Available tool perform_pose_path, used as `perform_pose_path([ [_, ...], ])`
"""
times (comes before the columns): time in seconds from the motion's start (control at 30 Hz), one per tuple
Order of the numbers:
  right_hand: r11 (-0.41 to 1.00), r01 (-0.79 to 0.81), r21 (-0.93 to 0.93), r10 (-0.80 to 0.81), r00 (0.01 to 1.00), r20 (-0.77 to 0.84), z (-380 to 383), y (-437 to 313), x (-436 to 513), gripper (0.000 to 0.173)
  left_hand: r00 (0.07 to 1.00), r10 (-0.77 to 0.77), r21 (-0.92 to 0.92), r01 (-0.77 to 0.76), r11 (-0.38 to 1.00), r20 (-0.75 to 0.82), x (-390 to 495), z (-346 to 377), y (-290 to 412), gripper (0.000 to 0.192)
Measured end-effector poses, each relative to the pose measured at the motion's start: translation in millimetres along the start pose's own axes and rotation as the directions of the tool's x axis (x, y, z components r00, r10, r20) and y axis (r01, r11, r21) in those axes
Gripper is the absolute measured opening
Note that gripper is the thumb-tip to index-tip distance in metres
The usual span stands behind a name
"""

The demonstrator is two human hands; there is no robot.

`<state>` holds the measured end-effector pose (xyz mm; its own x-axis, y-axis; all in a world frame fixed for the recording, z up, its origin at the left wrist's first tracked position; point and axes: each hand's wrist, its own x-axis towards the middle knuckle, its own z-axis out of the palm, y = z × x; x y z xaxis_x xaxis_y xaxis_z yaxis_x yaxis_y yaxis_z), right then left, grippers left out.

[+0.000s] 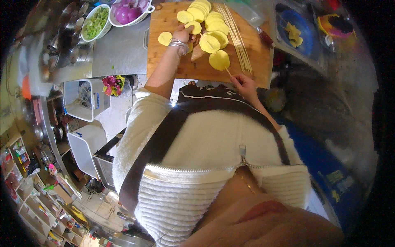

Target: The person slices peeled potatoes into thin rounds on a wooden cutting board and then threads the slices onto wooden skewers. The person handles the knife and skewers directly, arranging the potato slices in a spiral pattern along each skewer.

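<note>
Yellow round slices that look like potato lie on a wooden cutting board. My right hand pinches the lower end of a thin bamboo skewer near the board's front edge. That skewer runs up through a yellow slice; how far it continues under the others cannot be made out. My left hand, with metal bangles at the wrist, grips a single slice between thumb and fingers. One loose slice lies left of it. Overlapping slices form rows farther up the board.
Bare bamboo skewers lie in a bundle right of the slices, beside a red-handled knife. White baskets hold chopped greens and purple onion. A blue basin with yellow slices sits in the sink at right.
</note>
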<state>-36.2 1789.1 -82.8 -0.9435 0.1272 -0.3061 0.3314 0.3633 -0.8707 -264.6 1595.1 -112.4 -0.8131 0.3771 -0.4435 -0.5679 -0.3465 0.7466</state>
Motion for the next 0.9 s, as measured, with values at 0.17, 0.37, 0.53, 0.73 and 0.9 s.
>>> perform_pose_path([
  [0.17,0.984,0.163,-0.072,-0.163,0.987,0.002,2.2,-3.6,-0.6,0.017,0.971,0.153,0.117,-0.133,0.984,-0.183,-1.5,17.9,-3.9,0.014],
  [0.37,0.963,0.221,-0.153,-0.228,0.973,-0.029,1.0,-3.9,-4.2,0.016,0.956,0.214,-0.003,-0.219,0.976,-0.201,4.0,23.3,-10.4,0.012],
  [0.53,0.912,0.315,-0.263,-0.336,0.941,-0.036,7.7,5.2,-1.2,0.015,0.984,-0.017,0.013,0.02,1.0,-0.176,-6.9,32.9,-4.0,0.012],
  [0.73,0.973,0.203,-0.109,-0.206,0.978,-0.02,9.7,5.9,1.4,0.016,0.876,0.436,0.382,-0.337,0.86,-0.206,-20.1,41.3,-17.8,0.02],
  [0.9,0.961,0.214,-0.175,-0.23,0.97,-0.075,5.5,-8.5,-1.3,0.019,0.814,0.58,0.568,-0.46,0.682,-0.037,-11.7,22.6,-30.6,0.02],
])
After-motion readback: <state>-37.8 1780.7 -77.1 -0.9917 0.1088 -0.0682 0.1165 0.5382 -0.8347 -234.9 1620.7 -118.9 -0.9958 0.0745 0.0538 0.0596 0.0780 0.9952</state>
